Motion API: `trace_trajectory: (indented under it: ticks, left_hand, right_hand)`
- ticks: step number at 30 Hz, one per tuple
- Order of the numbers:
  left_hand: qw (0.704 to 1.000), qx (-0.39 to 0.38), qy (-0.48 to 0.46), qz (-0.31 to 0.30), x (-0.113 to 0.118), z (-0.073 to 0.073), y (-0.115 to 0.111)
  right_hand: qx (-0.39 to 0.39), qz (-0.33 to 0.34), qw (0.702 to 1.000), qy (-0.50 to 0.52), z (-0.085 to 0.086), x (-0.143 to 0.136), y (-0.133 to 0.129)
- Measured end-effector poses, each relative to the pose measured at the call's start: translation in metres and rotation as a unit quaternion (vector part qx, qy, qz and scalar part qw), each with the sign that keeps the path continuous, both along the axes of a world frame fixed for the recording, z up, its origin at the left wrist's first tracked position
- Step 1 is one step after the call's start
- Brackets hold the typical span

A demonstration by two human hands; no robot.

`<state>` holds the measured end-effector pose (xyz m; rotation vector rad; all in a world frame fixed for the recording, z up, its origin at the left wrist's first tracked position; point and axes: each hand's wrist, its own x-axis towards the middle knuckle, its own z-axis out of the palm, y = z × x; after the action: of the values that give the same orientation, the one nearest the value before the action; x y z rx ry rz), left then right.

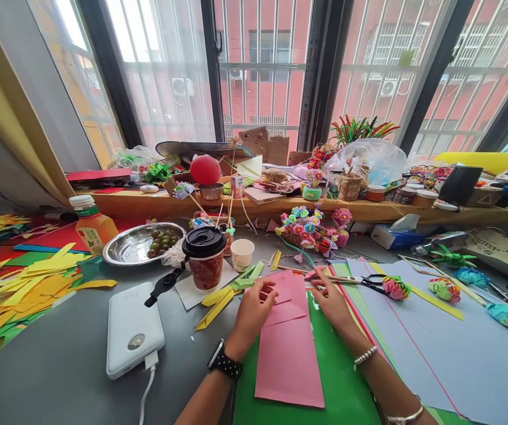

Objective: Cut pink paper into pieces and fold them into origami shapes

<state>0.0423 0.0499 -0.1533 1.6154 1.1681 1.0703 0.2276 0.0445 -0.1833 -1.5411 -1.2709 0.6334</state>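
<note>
A sheet of pink paper lies lengthwise in front of me on a green sheet, with overlapping pink pieces at its far end. Over the left edge of that far end is my left hand, its fingers loosely curled with a gap between thumb and fingertips. On the other side, my right hand has its fingers apart, the index stretched forward. Scissors with black handles lie just past it, blades pointing left; whether my fingers touch them I cannot tell. Folded yellow and green paper strips lie left of my left hand.
A lidded coffee cup, a paper cup and a metal plate with grapes stand at the left. Nearer is a white power bank with a cable. Paper flowers rest on white sheets at the right. Craft items crowd the windowsill.
</note>
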Motion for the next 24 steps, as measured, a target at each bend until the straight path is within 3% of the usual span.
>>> trace_trajectory:
  ticks: [7, 12, 13, 15, 18, 21, 24]
  left_hand:
    - [0.999, 0.016, 0.027, -0.028, 0.001, -0.006, -0.001]
    - [1.0, 0.007, 0.008, -0.025, -0.001, -0.002, -0.001]
    - [1.0, 0.004, -0.002, -0.021, -0.002, 0.0, -0.001]
    - [0.999, 0.005, -0.029, -0.018, -0.002, 0.003, -0.002]
    - [0.998, 0.022, -0.046, -0.04, -0.002, 0.005, -0.003]
    - [0.998, 0.039, -0.009, -0.044, -0.004, 0.007, -0.001]
    - [0.997, 0.052, 0.052, -0.015, -0.016, 0.014, 0.003]
  right_hand:
    - [-0.005, 0.013, 0.999, -0.037, -0.005, 0.002, 0.018]
    - [0.024, 0.009, 0.999, -0.044, 0.009, -0.005, 0.006]
    - [0.058, 0.033, 0.997, -0.049, 0.014, -0.01, 0.001]
    - [0.099, 0.147, 0.982, -0.063, 0.024, -0.021, -0.01]
    - [0.092, 0.272, 0.954, -0.082, 0.032, -0.037, -0.023]
    - [0.089, 0.298, 0.948, -0.07, 0.03, -0.045, -0.03]
    - [0.094, 0.244, 0.963, -0.06, 0.023, -0.045, -0.03]
